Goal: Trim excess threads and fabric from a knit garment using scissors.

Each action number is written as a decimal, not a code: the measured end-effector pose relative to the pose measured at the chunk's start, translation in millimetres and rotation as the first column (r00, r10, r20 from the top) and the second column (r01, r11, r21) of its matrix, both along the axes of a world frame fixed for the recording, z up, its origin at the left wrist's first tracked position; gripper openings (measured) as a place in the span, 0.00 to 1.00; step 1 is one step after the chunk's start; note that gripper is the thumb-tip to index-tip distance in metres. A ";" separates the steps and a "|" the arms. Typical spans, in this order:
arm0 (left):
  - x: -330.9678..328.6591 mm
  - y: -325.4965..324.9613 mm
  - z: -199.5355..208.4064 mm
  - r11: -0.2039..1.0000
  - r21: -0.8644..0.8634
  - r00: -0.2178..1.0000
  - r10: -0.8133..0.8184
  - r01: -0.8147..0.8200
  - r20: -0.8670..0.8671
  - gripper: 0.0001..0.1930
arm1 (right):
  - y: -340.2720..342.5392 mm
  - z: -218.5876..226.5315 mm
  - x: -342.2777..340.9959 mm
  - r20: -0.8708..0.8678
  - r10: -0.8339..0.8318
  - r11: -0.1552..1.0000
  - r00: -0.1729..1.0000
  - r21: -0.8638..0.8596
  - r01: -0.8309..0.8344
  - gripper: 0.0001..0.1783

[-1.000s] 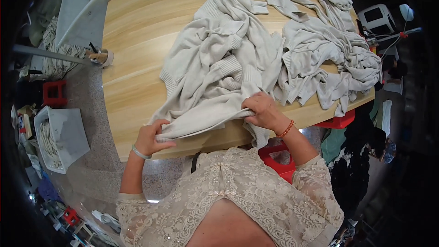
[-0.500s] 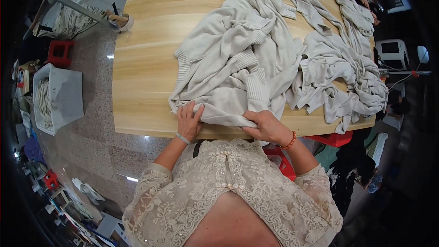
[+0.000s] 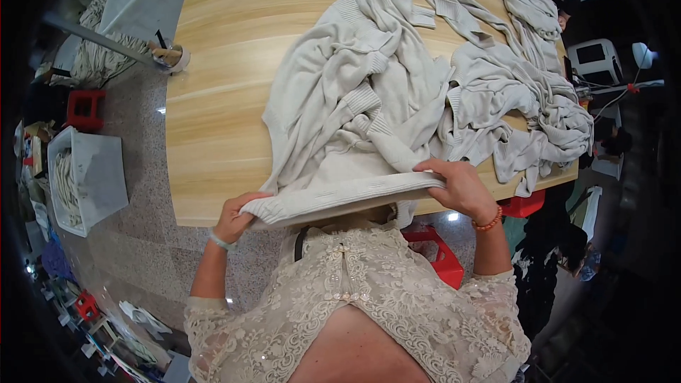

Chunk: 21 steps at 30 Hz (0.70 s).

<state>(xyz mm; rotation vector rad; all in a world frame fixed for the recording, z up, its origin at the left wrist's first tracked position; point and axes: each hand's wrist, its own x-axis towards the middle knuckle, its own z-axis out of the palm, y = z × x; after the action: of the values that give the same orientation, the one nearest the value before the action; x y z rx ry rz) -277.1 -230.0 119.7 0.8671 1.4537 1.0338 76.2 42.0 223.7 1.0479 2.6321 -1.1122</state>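
Left hand (image 3: pixel 234 218) and right hand (image 3: pixel 460 186) each grip one end of the sweater (image 3: pixel 340 120) hem, stretching it straight at the table (image 3: pixel 213 135) edge.

Knitwear (image 3: pixel 369 92) on wooden table (image 3: pixel 227 120)

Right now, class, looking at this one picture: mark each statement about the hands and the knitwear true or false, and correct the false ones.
1. Both hands grip the ribbed hem of a pale sweater. True: left hand, right hand.
2. The table is glass. False: it is light wood.
3. More pale knitwear lies heaped to the right. True.
4. The left wrist wears an orange bead bracelet. False: it is on the right wrist.
5. The white bin stands on the table. False: it stands on the floor at the left.
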 end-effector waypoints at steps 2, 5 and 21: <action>-19.4 -20.8 7.2 0.986 -0.169 1.000 -0.009 0.012 0.019 0.14 | 5.2 19.7 14.7 0.080 -0.097 0.981 0.992 -0.162 0.109 0.19; -37.4 -41.5 4.0 0.979 -0.203 0.999 0.041 -0.035 0.024 0.21 | 8.7 43.2 29.4 -0.063 -0.057 0.984 0.996 -0.170 0.046 0.16; -17.2 18.8 -144.6 0.889 0.031 0.882 0.456 -0.456 -0.120 0.10 | 102.1 -162.9 -16.8 0.083 -0.318 0.870 0.944 0.421 0.257 0.15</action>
<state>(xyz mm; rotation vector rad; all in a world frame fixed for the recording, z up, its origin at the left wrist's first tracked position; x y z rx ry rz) -294.3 -211.1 -24.9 0.6056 1.8162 1.3467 59.4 144.0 60.9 1.5776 2.7040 -0.4906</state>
